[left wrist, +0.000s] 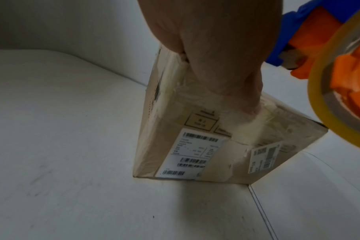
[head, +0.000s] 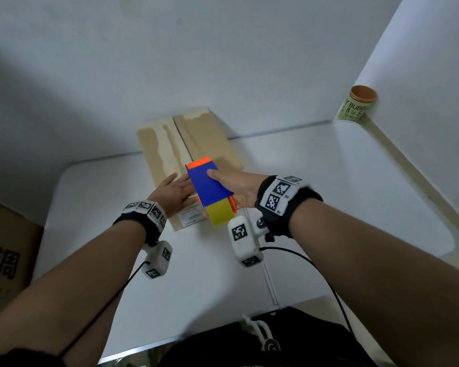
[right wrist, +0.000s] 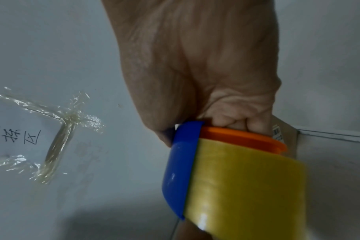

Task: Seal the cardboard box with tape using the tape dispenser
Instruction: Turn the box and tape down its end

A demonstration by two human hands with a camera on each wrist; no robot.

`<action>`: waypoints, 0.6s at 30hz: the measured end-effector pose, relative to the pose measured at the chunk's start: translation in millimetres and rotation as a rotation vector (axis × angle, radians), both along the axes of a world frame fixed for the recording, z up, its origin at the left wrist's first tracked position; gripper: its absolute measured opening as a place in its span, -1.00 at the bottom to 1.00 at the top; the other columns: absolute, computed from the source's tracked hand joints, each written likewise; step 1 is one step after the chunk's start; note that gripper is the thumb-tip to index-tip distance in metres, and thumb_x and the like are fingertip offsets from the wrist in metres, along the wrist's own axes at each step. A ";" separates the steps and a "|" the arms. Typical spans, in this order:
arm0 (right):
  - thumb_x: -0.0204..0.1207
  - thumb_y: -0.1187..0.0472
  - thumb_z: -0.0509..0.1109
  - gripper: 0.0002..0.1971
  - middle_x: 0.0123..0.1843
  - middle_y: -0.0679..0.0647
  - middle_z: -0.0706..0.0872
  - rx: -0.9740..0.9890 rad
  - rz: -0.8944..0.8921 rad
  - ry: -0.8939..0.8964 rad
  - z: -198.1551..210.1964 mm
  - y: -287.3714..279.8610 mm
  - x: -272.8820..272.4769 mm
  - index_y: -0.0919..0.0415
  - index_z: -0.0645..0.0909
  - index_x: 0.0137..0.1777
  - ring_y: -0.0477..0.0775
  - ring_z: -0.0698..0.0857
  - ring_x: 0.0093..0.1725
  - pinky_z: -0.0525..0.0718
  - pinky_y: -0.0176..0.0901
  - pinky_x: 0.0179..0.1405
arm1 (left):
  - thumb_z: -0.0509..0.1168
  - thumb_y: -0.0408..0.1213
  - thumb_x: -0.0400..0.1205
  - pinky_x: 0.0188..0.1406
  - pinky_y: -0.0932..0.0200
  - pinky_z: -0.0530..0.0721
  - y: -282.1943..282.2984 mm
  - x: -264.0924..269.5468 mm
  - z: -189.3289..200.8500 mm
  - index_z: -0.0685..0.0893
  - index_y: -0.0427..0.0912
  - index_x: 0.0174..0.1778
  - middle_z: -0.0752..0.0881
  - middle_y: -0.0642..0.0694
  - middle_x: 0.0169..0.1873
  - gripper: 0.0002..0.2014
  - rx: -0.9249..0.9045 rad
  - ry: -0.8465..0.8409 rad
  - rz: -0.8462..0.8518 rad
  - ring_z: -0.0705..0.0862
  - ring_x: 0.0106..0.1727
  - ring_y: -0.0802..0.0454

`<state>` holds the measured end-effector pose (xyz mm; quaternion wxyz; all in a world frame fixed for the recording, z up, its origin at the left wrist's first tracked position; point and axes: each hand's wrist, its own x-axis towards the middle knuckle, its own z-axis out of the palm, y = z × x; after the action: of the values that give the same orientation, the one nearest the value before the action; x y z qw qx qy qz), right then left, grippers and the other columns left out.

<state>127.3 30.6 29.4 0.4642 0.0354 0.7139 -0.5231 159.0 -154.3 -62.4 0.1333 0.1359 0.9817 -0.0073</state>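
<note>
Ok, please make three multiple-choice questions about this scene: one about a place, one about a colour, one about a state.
1. Where does the left hand lie?
A. flat on top of the cardboard box
B. on the green can
C. under the table

2. What colour is the tape roll on the tape dispenser?
A. red
B. yellow
C. black

3. What is the state of the right hand?
A. open and held away from everything
B. flat on the table
C. its grip closed around the tape dispenser

Answers:
1. A, the head view shows the fingers spread on the box top beside the dispenser.
2. B, the roll looks yellow in the head view and in the right wrist view.
3. C, the thumb lies on the blue body and the fingers curl round the handle.
</note>
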 end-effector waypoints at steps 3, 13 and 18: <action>0.74 -0.04 0.08 -0.50 0.38 0.32 0.64 0.000 0.003 -0.105 4.4 6.8 5.6 0.31 0.42 0.48 0.32 0.68 0.30 0.71 -0.12 -0.24 | -0.41 0.28 0.45 0.64 -0.01 -0.11 -1.9 -0.7 -2.0 0.19 0.02 0.64 0.17 0.05 0.67 -0.15 0.056 0.012 0.003 0.04 0.70 0.11; 0.76 -0.01 0.03 -0.49 0.13 0.39 0.69 -0.072 0.046 -0.229 -3.5 36.3 39.0 0.37 0.32 0.52 0.15 0.81 -0.49 0.80 -0.13 -0.49 | -0.03 0.03 0.75 0.65 -0.04 -0.10 -8.7 -7.1 -19.3 0.00 0.13 0.67 0.01 0.16 0.68 -0.45 0.055 0.028 0.014 -0.05 0.71 0.09; 0.74 -0.04 0.08 -0.45 0.25 0.34 0.65 -0.063 0.112 -0.334 -17.2 56.8 52.0 0.36 0.31 0.55 0.22 0.83 -0.25 0.82 -0.06 -0.29 | -0.05 0.09 0.73 0.66 -0.07 -0.11 -9.0 -4.5 -20.3 -0.04 0.25 0.65 -0.03 0.24 0.67 -0.44 0.074 0.059 0.015 -0.07 0.71 0.10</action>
<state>179.4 87.4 12.2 0.6056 0.0676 0.6109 -0.5055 154.6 -163.4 -82.7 0.0991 0.1332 0.9858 0.0260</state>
